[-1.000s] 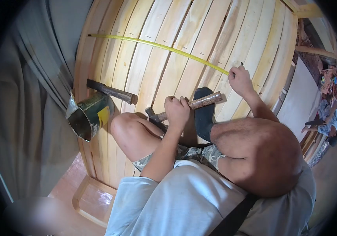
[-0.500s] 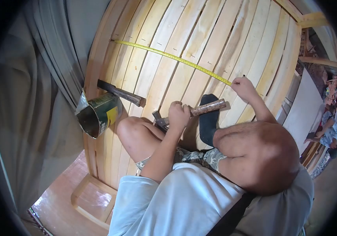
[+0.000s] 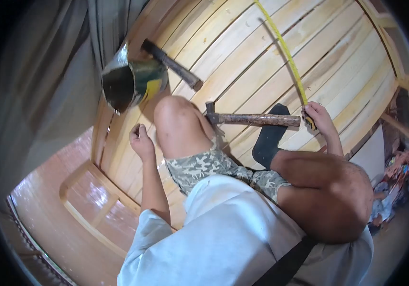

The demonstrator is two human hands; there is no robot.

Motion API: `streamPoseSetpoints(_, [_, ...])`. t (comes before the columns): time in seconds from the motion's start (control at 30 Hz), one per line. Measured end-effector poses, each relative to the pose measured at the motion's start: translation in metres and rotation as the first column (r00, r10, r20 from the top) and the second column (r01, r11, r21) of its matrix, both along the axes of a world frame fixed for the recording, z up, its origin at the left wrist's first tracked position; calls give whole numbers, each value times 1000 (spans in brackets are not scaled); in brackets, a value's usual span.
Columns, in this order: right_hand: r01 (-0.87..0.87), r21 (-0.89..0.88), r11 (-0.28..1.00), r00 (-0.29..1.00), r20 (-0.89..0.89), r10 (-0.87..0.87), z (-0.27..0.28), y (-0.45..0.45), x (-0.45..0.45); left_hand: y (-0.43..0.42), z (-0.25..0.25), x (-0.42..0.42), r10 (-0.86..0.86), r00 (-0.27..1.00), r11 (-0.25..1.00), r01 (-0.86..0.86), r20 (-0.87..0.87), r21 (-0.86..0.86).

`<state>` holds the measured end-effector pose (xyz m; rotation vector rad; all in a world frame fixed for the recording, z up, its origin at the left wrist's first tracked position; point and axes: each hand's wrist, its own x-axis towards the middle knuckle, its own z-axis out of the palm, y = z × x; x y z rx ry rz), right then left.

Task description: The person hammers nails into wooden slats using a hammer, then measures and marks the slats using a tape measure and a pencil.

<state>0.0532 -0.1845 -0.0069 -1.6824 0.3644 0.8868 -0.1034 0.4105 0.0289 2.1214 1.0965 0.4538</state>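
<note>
My right hand (image 3: pixel 320 117) grips a yellow-and-black tape measure (image 3: pixel 310 122) near my bent right leg. Its yellow blade (image 3: pixel 284 47) stretches away over the wooden slats, apart from them along the visible stretch, and leaves the view at the top. Beside my left knee, my left hand (image 3: pixel 142 141) hangs over the slats with fingers curled together; anything inside them is too small or hidden. A hammer (image 3: pixel 254 119) with a worn wooden handle lies between my legs, its handle reaching across my dark-socked foot (image 3: pixel 267 139).
A cut-open dark green can (image 3: pixel 147 78) lies on its side at the left. Touching it is a second tool with a wooden handle (image 3: pixel 180 72) and a dark end. Curved wooden slats (image 3: pixel 242 62) spread beneath me. A grey curtain (image 3: pixel 47 95) hangs at the left; scraps lie far right.
My left hand has left the hammer and moved left past my knee. My right hand now shows the tape case, and the blade's far end has swung out of view. The view has turned.
</note>
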Motion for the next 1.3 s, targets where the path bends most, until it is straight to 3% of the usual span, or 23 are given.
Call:
streamPoseSetpoints(0.03, [-57, -31, 998, 997, 51, 59, 4, 7, 5, 16, -5, -32, 111, 979, 982, -135, -173, -134])
streamPoseSetpoints(0.1, [-137, -85, 987, 987, 73, 143, 13, 17, 15, 64, -71, -144, 233, 820, 968, -246, -523, 47])
streamPoseSetpoints(0.17, [-223, -125, 967, 972, 42, 230, 13, 23, 26, 65, -77, -211, 255, 565, 820, -556, -785, -134])
streamPoseSetpoints(0.2, [-254, -114, 960, 965, 38, 260, 22, 34, 27, 62, -98, -257, 353, 614, 750, -636, -706, -179])
streamPoseSetpoints(0.27, [-257, -277, 926, 961, 32, 276, 47, 48, 29, 81, -144, -332, -34, 245, 922, -367, -969, -125])
streamPoseSetpoints(0.3, [-279, -278, 919, 954, 32, 299, 43, 44, 32, 66, -145, -332, 258, 411, 716, -689, -875, -112])
streamPoseSetpoints(0.33, [-398, -367, 841, 868, 148, 475, 37, 30, 37, 57, -143, -331, 565, 416, 408, -891, -713, -196])
streamPoseSetpoints(0.37, [-452, -419, 787, 803, 192, 564, 48, 34, 42, 63, -140, -329, 567, 406, 393, -898, -717, -198])
streamPoseSetpoints(0.4, [-492, -475, 730, 729, 233, 643, 60, 41, 47, 77, -136, -325, 467, 365, 508, -856, -806, -93])
streamPoseSetpoints(0.43, [-585, -420, 693, 757, 24, 653, 109, 71, 61, 95, -134, -320, 363, 303, 627, -779, -881, -9])
streamPoseSetpoints(0.47, [-655, -352, 668, 749, -185, 636, 138, 89, 67, 111, -142, -320, 442, 352, 523, -848, -825, -82])
streamPoseSetpoints(0.53, [-683, -396, 614, 700, -116, 704, 152, 102, 69, 134, -167, -312, 651, 424, 281, -905, -630, -319])
streamPoseSetpoints(0.57, [-788, -349, 508, 582, -149, 800, 160, 114, 68, 140, -181, -305, 768, 408, 150, -864, -494, -480])
streamPoseSetpoints(0.7, [-958, -217, 187, 226, -176, 958, 164, 166, 59, 81, -135, -186, 788, 59, 192, -969, -613, 153])
streamPoseSetpoints(0.8, [-960, -232, 157, 172, -48, 984, 123, 187, 69, 55, -100, -167, 834, -55, 102, -963, -549, 251])
streamPoseSetpoints(0.83, [-960, -230, 159, 181, -76, 981, 110, 185, 68, 50, -96, -176, 836, -52, 123, -953, -547, 278])
streamPoseSetpoints(0.9, [-785, -551, 284, 286, 85, 954, 84, 180, 78, 38, -93, -199, 847, -37, 148, -942, -530, 302])
streamPoseSetpoints(0.93, [-776, -563, 286, 292, 81, 953, 85, 177, 85, 31, -93, -211, 848, -31, 160, -936, -529, 312])
streamPoseSetpoints(1.0, [-829, -538, 156, 314, -216, 925, 83, 168, 88, 16, -94, -232, 840, -9, 199, -925, -542, 325])
streamPoseSetpoints(1.03, [-888, -455, 66, 231, -318, 919, 90, 172, 95, 11, -91, -244, 838, 4, 217, -920, -546, 327])
streamPoseSetpoints(1.07, [-889, -448, 97, 256, -309, 916, 93, 169, 89, 7, -89, -255, 836, 16, 230, -918, -548, 324])
streamPoseSetpoints(1.2, [-933, -354, -66, 107, -448, 887, 112, 151, 36, 8, -96, -262, 813, 152, 354, -896, -562, 270])
streamPoseSetpoints(1.3, [-949, -301, 95, 218, -408, 886, 138, 149, 12, 7, -103, -269, 787, 227, 419, -880, -574, 226])
